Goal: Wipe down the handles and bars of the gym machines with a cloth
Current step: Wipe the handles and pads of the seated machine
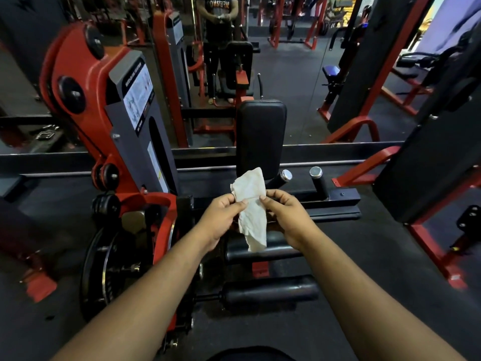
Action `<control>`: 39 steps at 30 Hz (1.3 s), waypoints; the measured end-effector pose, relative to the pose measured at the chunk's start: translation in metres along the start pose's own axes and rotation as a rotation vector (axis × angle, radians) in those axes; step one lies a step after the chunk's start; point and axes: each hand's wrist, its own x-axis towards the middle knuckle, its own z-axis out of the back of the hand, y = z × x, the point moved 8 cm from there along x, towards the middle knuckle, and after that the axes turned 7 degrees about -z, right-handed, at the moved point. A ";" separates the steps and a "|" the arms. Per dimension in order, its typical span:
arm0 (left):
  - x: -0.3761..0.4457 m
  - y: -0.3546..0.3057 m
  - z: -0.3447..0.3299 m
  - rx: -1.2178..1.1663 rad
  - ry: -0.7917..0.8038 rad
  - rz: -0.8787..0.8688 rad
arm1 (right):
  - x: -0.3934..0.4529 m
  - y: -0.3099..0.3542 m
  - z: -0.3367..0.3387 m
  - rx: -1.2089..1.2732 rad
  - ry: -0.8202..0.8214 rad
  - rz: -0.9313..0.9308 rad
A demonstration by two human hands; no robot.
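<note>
Two hands held the white cloth [252, 209] at the centre of the frame: the left hand [221, 217] pinched its left edge between thumb and fingers, and the right hand [286, 217] pinched the right edge likewise, so that the cloth stood crumpled above the fingertips and hung loose below them. No wiping was under way; the step in hand appeared to be readying or refolding the cloth before contact with the machine. Just behind the cloth stood two short black handles with chrome end caps [286, 175] [316, 173], beside the black back pad [261, 134]. Below the hands lay two black foam rollers [270, 290]. The red and grey weight-stack housing [125, 105] filled the upper left, and a mirror [299, 74] above showed the person's reflection. The next move probably called for one hand to wrap the cloth round the nearer handle. No containers were visible.
</note>
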 end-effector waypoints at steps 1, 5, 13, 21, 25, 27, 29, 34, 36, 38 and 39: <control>0.000 -0.001 0.001 0.010 0.000 0.001 | -0.001 0.001 0.001 0.013 0.019 -0.005; 0.004 -0.016 -0.006 0.000 0.099 -0.086 | -0.004 0.014 0.010 0.009 0.072 0.046; 0.015 -0.044 -0.014 0.191 0.036 -0.357 | -0.004 0.037 0.030 -0.063 -0.009 0.206; 0.019 -0.018 -0.039 0.056 -0.026 -0.230 | -0.005 0.011 0.060 0.111 -0.103 0.134; 0.023 -0.003 -0.050 0.090 0.008 -0.221 | 0.008 -0.031 0.054 0.176 0.050 -0.132; 0.025 0.000 -0.055 0.091 0.033 -0.235 | 0.009 -0.037 0.050 0.144 0.082 -0.145; 0.027 0.003 -0.056 0.092 0.047 -0.248 | 0.011 -0.037 0.047 0.132 0.078 -0.099; 0.060 0.026 -0.024 0.389 0.011 -0.277 | 0.028 -0.008 0.068 -0.277 -0.245 0.197; 0.078 0.038 -0.008 0.517 0.030 -0.288 | 0.035 0.023 0.070 -0.684 -0.411 0.398; 0.097 0.049 0.006 0.651 0.082 -0.283 | 0.048 0.052 0.060 -0.975 -0.459 0.525; 0.106 0.056 0.011 0.743 0.113 -0.281 | 0.056 0.065 0.054 -1.094 -0.457 0.584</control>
